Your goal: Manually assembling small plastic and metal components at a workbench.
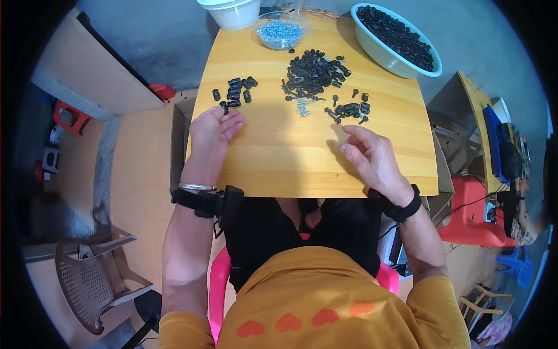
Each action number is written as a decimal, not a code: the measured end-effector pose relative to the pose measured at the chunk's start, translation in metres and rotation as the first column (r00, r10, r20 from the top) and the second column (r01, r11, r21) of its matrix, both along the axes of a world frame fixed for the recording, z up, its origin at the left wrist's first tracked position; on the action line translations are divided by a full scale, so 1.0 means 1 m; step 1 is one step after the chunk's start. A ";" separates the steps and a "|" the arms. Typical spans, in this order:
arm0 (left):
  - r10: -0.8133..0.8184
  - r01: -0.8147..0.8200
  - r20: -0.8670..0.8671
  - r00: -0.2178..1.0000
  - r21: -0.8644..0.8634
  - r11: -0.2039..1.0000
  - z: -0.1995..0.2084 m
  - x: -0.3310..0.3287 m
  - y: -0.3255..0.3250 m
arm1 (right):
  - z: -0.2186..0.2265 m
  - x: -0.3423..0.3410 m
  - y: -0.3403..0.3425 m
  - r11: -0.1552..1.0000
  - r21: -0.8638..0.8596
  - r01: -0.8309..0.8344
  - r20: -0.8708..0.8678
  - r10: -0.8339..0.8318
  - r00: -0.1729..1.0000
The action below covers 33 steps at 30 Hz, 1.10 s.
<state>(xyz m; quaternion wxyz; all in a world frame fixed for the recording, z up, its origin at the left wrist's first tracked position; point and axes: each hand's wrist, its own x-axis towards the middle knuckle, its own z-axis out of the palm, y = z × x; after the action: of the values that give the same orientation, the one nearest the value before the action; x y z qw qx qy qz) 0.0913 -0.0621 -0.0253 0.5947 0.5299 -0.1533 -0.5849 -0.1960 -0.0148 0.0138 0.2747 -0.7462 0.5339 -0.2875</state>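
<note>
My left hand (213,132) is at the table's left side, its thumb and forefinger closed at the end of a small black plastic cylinder (224,107). Its other fingers extend toward the right. Just beyond lies a loose group of similar black cylinders (233,93). On the right, my right hand (375,158) hovers over the near part of the table, thumb and forefinger apart, with nothing visible between them. Past its fingertips is a small cluster of black cylinders and thin-stemmed black pieces (350,109).
A larger heap of black parts (314,71) lies mid-table, with small silver screws (303,108) at its near edge. At the back stand a white tub (235,16), a clear bowl of bluish screws (281,32) and a pale basin (430,74) full of black parts.
</note>
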 end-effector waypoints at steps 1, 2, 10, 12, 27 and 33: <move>-0.005 0.005 -0.003 1.000 -0.002 1.000 -0.001 -0.002 -0.002 | 0.000 -0.006 -0.004 1.000 -0.002 0.005 -0.003 -0.005 1.000; 0.032 -0.033 -0.025 0.999 -0.035 0.999 -0.001 -0.004 -0.002 | 0.000 -0.011 -0.009 0.999 -0.031 0.021 -0.030 -0.022 0.999; 0.010 0.001 0.097 0.995 -0.111 0.994 0.010 -0.046 0.024 | 0.002 -0.003 -0.083 0.928 -0.359 -0.099 -0.257 0.004 0.967; -0.055 0.070 0.112 0.992 -0.133 0.989 0.010 -0.058 0.028 | 0.000 0.008 -0.101 0.919 -0.344 -0.191 -0.347 0.065 0.936; -0.156 0.150 -0.014 0.988 -0.197 0.969 -0.002 -0.073 0.040 | -0.012 0.026 -0.121 0.966 -0.206 -0.154 -0.372 0.069 0.926; -0.292 0.280 -0.006 0.956 -0.275 0.920 0.008 -0.089 0.052 | 0.019 0.048 -0.047 0.961 -0.086 -0.262 0.049 0.266 0.963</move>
<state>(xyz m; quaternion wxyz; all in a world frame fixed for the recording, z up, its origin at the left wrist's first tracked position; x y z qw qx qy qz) 0.0023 -0.0105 -0.0170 0.5731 0.4017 -0.2935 -0.6511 -0.1475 -0.0614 0.0331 0.2968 -0.8120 0.4093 -0.2915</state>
